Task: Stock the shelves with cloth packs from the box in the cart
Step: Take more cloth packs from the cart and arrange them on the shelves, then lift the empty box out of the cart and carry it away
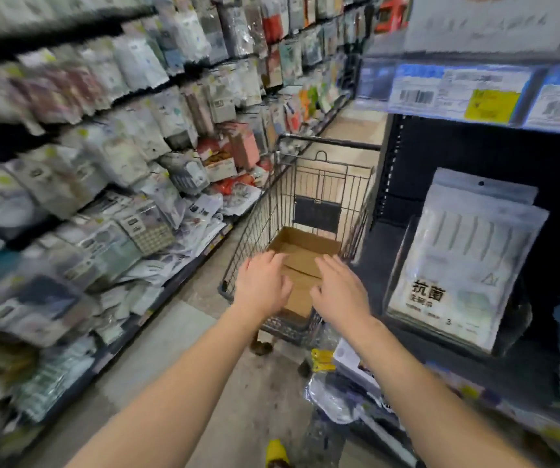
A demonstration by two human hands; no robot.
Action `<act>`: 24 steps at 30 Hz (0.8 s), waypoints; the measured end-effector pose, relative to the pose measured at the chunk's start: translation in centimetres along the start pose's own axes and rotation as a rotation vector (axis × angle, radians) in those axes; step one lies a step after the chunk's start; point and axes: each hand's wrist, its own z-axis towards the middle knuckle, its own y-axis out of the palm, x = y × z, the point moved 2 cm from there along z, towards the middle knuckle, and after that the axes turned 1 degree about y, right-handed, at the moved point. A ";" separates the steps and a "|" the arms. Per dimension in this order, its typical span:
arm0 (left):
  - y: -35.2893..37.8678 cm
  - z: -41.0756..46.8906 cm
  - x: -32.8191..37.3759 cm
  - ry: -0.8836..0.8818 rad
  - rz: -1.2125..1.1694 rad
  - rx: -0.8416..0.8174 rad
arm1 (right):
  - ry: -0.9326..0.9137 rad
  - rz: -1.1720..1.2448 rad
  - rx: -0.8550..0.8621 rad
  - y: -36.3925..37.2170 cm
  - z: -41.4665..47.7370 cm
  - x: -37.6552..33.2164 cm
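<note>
Cloth packs (pixel 467 261): a front-facing stack of white pouches with black printed characters stood leaning in a clear holder on the dark shelf (pixel 440 363) at 3 o'clock, well apart from the hands. The top pouch had a punched hang hole. Small print was blurred and not read.

Box (pixel 305 246): brown cardboard, top open, sat on the bottom of the cart (pixel 265 214), at about 12 o'clock from the hands. Only bare cardboard bottom flaps showed inside it. The cart was a dark wire basket with its handle bar (pixel 331 143) at the far end, standing in the aisle between the two shelf runs.

Left hand (pixel 261 285): palm down, fingers straight and slightly spread, holding nothing, over the near left part of the box. Right hand (pixel 339 293): same posture, palm down, fingers extended, holding nothing, over the near right edge. The two hands were apart, with a strip of box visible between them. Contact with the cardboard could not be told.

9 o'clock: long wall of hanging packets (pixel 103 146) in several rows, heavily motion-blurred.
1 to 2 o'clock: upper shelf edge with price labels (pixel 417 92) and one yellow tag (pixel 491 104).
5 o'clock: lower shelf with shiny wrapped goods (pixel 332 396), kind not discernible.
Grey floor (pixel 187 349) lay below the forearms.
</note>
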 end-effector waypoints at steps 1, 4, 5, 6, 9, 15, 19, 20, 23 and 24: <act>0.2 -0.5 -2.2 -0.044 0.004 -0.014 | -0.019 -0.005 -0.034 1.4 0.8 -1.4; 1.2 -1.5 -9.3 -0.203 -0.016 -0.057 | -0.087 -0.065 -0.150 5.9 3.4 -6.0; 1.4 -1.6 -11.6 -0.249 -0.027 -0.072 | -0.104 -0.070 -0.186 7.5 4.4 -7.5; 1.6 -1.7 -13.9 -0.281 -0.036 -0.087 | -0.120 -0.069 -0.216 9.1 5.5 -9.1; 2.1 -1.3 -21.3 -0.325 -0.051 -0.124 | -0.155 -0.079 -0.281 14.1 9.2 -14.3; 3.1 0.6 -34.6 -0.346 -0.014 -0.168 | -0.100 -0.072 -0.365 22.9 17.5 -23.6; 3.2 4.2 -40.2 -0.330 -0.032 -0.194 | -0.032 -0.049 -0.417 25.6 21.0 -27.5; 3.4 5.3 -41.2 -0.322 -0.035 -0.194 | -0.012 -0.037 -0.420 26.0 21.9 -28.0; 4.4 8.8 -43.5 -0.280 -0.030 -0.221 | 0.063 -0.019 -0.412 26.9 24.9 -28.0; 4.9 10.2 -44.1 -0.267 -0.033 -0.239 | 0.086 -0.017 -0.404 27.3 26.1 -27.7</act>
